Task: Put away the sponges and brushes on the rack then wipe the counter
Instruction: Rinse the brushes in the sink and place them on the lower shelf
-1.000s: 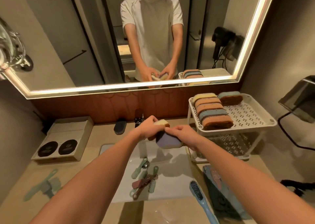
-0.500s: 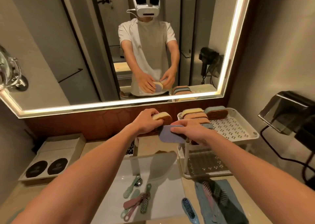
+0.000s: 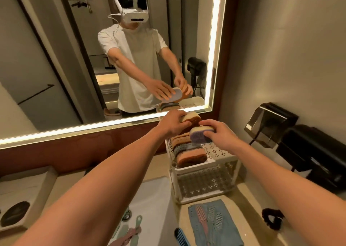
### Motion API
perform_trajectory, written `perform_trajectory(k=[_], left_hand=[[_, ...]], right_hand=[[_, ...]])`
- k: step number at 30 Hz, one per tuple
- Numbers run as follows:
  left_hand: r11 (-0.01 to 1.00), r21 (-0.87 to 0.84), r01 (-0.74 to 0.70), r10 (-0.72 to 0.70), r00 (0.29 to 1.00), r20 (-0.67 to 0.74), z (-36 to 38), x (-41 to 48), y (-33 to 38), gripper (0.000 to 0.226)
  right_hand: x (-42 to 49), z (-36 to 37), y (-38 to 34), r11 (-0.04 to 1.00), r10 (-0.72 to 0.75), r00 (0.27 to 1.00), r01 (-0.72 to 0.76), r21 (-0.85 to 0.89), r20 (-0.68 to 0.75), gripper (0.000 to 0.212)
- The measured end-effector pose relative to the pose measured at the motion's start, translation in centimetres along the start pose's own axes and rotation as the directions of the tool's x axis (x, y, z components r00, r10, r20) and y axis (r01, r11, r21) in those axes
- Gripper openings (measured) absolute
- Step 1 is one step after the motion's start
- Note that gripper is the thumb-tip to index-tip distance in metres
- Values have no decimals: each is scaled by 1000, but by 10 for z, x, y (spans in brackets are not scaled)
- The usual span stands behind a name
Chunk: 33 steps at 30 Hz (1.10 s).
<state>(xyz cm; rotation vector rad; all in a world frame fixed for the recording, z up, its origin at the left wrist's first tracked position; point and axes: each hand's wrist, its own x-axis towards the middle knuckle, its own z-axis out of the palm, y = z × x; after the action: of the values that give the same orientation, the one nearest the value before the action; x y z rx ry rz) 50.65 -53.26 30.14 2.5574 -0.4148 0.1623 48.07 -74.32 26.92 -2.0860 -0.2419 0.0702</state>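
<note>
My left hand (image 3: 173,123) grips a yellow-and-brown sponge (image 3: 192,119) above the back of the white two-tier rack (image 3: 204,168). Just to the right, my right hand (image 3: 217,133) holds a purple sponge (image 3: 199,134) over the rack's top shelf. A row of several sponges (image 3: 189,150) stands on edge on that shelf below both hands. Several long-handled brushes (image 3: 131,232) lie in the white sink (image 3: 155,199), a dark blue brush (image 3: 180,237) lies on the counter, and more brushes (image 3: 206,217) rest on a blue cloth (image 3: 224,232).
The lit mirror (image 3: 56,68) rises behind the counter. A black wall dispenser (image 3: 269,124) and a black appliance (image 3: 316,152) stand to the right of the rack. A black hair tie (image 3: 272,218) lies on the counter. A tray with dark discs (image 3: 20,199) sits at the left.
Both hands have carried their sponges right and back, from over the sink to above the rack's top shelf. The camera view has swung to the right and up.
</note>
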Motion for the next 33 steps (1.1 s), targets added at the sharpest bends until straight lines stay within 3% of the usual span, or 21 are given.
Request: perform_trajectory(k=[5,13,24,29,33], left_hand=[[1000,16,21,-21,1000,-19,31,27,22,40],[988,156,3,-2,1000,-4,80,52,42,38],[955,297,-14,35,997,-67,120,57,26,30],[971,239,-18,7,999,45,127,52,19,36],[971,232,-54,34,995,89,125,43,19,48]], right_hand=[[6,-19,37,978,50,994,-68,-195,-96,39],[23,-18,77,970,75,976,-119,-213,-204,22],[30,-5,95,936,61,972,-135,-326,-227,23],[32,3,97,923,21,983,-89,-373,-183,28],[32,7,93,951,30,989,-73,-302,-145,33]])
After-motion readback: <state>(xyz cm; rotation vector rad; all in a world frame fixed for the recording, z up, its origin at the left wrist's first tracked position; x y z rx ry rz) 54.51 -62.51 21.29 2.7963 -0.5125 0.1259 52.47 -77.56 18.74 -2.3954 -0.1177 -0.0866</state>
